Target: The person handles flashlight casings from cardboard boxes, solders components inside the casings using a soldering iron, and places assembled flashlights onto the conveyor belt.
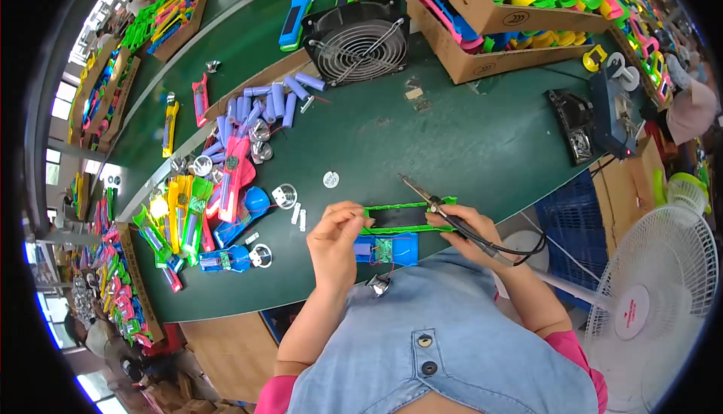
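Observation:
My left hand (337, 235) is closed, its fingertips pinched at the left end of a narrow green plastic frame (392, 230). In my right hand (476, 235) is a soldering iron (433, 201) with a black cable, its tip pointing up and left above the table. The fingers of that hand also touch the frame's right end. Just below the frame lies a blue flashlight housing (407, 250) with a purple battery and a green circuit board. A silver reflector (379, 285) hangs by thin wires at the table edge beneath it.
Left on the green table (346, 162) are piled batteries (279, 101), coloured housings (181, 203) and reflectors. A black fan (358, 41) stands at the back, beside cardboard boxes (482, 64) of plastic parts. A blue soldering station (614, 113) is far right; a white fan (640, 301) stands near right.

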The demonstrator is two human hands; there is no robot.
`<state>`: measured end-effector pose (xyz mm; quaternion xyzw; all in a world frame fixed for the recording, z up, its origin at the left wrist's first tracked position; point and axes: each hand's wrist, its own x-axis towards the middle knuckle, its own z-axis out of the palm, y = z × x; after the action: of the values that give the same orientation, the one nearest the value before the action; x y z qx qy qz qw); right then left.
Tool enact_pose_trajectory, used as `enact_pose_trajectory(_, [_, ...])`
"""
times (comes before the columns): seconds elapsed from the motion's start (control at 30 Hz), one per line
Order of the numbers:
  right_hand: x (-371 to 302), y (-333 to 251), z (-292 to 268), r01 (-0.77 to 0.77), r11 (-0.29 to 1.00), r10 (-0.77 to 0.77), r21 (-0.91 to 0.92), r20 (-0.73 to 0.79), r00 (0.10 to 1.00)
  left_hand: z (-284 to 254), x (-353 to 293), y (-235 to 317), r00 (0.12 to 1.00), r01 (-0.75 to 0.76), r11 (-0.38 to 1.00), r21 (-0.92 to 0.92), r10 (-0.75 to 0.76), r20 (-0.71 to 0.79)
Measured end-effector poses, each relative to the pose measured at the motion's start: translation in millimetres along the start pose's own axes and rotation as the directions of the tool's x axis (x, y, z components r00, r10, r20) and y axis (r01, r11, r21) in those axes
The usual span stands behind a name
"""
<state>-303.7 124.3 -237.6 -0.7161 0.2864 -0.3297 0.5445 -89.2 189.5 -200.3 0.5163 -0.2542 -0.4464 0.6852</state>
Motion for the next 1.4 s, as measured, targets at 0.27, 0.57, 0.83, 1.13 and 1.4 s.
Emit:
enact_pose_trajectory(0.27, [9,-6,0,0.425,0.746,-0.490,-0.513,0.010,0.872,-18,28,12,0.736,-0.671,0.067,0.738,0.177,0.653])
enact_pose_trajectory(0.57, [22,-6,17,-0.207,0.829,0.389,0.519,-0.269,0.881,-14,38,10,0.718,-0.696,-0.087,0.713,-0.075,0.692])
enact_pose_trajectory(0.83, [32,-6,18,-0.361,0.774,0.493,0.521,-0.137,0.859,-8,37,7,0.729,-0.683,-0.190,0.706,-0.108,0.676])
enact_pose_trajectory(1.13, [33,-5,22,-0.384,0.802,0.497,0.458,-0.153,0.854,-6,37,6,0.730,-0.680,-0.216,0.701,-0.112,0.674])
enact_pose_trajectory(1.4, [27,-2,19,-0.334,0.819,0.451,0.466,-0.163,0.878,0,37,11,0.749,-0.663,-0.269,0.699,-0.229,0.622])
